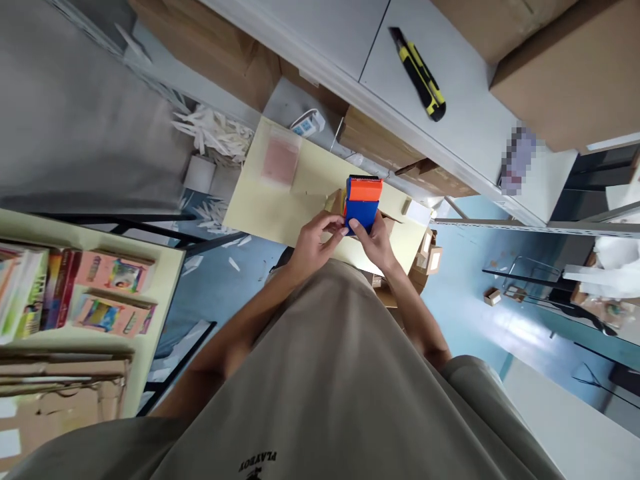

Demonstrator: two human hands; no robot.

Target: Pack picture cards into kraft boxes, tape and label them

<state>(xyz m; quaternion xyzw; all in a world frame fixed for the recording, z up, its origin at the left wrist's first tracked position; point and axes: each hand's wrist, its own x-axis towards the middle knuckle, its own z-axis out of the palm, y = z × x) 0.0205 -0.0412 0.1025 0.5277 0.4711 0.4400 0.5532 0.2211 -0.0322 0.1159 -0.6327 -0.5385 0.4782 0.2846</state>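
Note:
My right hand (375, 243) grips a small blue and orange block (363, 207) with a black toothed strip along its top edge; it looks like a spiral notepad, but I cannot be sure of its kind. The thumb lies across the blue face, and the other fingers are hidden behind. At the lower left corner of the block, my left hand (316, 241) is closed, thumb and fingers pinched against its edge. Both hands hold it above a cream tabletop (310, 207). A yellowish item (334, 201), partly covered, shows just beyond the left fingers.
A flat pink packet (280, 160) lies on the tabletop's left end, near a white power strip (307, 124). On the upper shelf rests a yellow and black utility knife (419, 75). Books (113, 272) stand at left; cardboard boxes (380, 140) line the back.

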